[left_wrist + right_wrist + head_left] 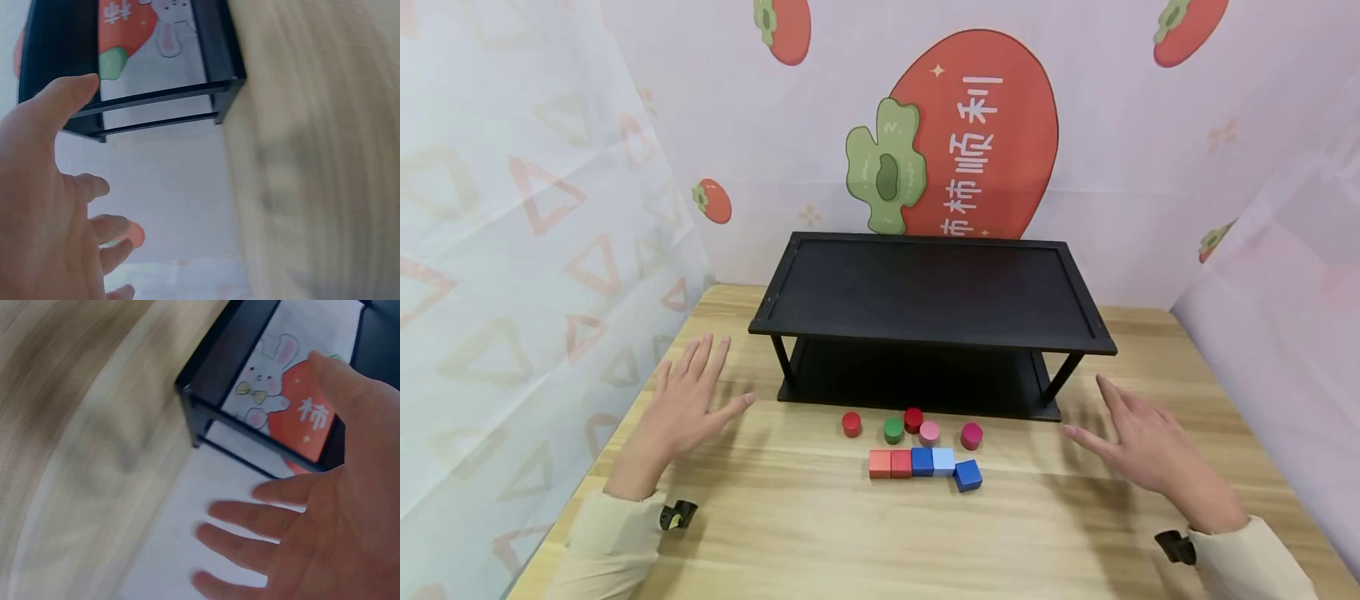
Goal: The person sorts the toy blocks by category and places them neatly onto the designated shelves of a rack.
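Note:
My left hand (681, 412) hovers over the table's left side, fingers spread and straight, holding nothing. On the opposite side my right hand (1142, 437) is held out with extended fingers, also holding nothing. Between them, in the head view, lie small round pieces: a red one (852, 424), a green one (892, 430), a dark red one (913, 419), a pink one (928, 433) and a magenta one (972, 435). Nearer the front, cubes form a row: light red (880, 464), red (901, 463), blue (922, 462), light blue (943, 462). Another blue cube (967, 476) sits turned at the right end.
A black two-tier shelf (925, 287) stands at the back of the wooden table (820, 542), behind the pieces. Its end frames show near the hands in both wrist views. Printed cloth (1120, 183) hangs behind and along the sides.

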Tool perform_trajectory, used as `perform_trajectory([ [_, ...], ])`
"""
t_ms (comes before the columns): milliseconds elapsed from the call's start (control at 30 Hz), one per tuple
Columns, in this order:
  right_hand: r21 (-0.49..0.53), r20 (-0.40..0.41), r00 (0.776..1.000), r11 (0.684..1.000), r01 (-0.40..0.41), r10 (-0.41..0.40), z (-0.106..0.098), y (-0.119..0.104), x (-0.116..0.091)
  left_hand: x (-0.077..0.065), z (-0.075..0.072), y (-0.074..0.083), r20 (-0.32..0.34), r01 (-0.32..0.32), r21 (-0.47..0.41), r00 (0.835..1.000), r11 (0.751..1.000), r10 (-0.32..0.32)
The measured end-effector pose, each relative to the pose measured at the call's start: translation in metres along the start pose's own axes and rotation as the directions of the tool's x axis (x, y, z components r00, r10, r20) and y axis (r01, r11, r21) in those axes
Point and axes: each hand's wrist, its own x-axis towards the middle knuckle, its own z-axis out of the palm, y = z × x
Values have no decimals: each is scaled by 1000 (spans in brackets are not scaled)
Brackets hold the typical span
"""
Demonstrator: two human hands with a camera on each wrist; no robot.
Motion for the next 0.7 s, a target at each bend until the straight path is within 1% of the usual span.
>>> perform_trajectory([
  [67,16,18,1000,1000,22,-23,-1,-1,-1,1,-5,-1,-30,-37,-11,999,999,37],
  [167,79,33,997,995,61,-64,-1,-8,0,3,-17,0,-72,-79,-38,994,996,76],
  [267,144,-6,990,980,141,-141,3,-17,7,5,-33,7,-101,-101,-57,990,993,95],
  [333,179,-17,984,968,177,-176,8,-24,13,8,-41,13,-116,-118,-66,987,991,110],
  [433,236,-11,978,950,205,-208,15,-33,20,12,-50,22,-127,-149,-63,982,987,140],
  [567,282,-8,974,933,221,-228,21,-44,28,21,-57,34,-127,-192,-65,975,979,183],
  [700,310,-30,971,921,236,-239,27,-54,34,30,-61,43,-106,-201,-74,975,977,193],
])
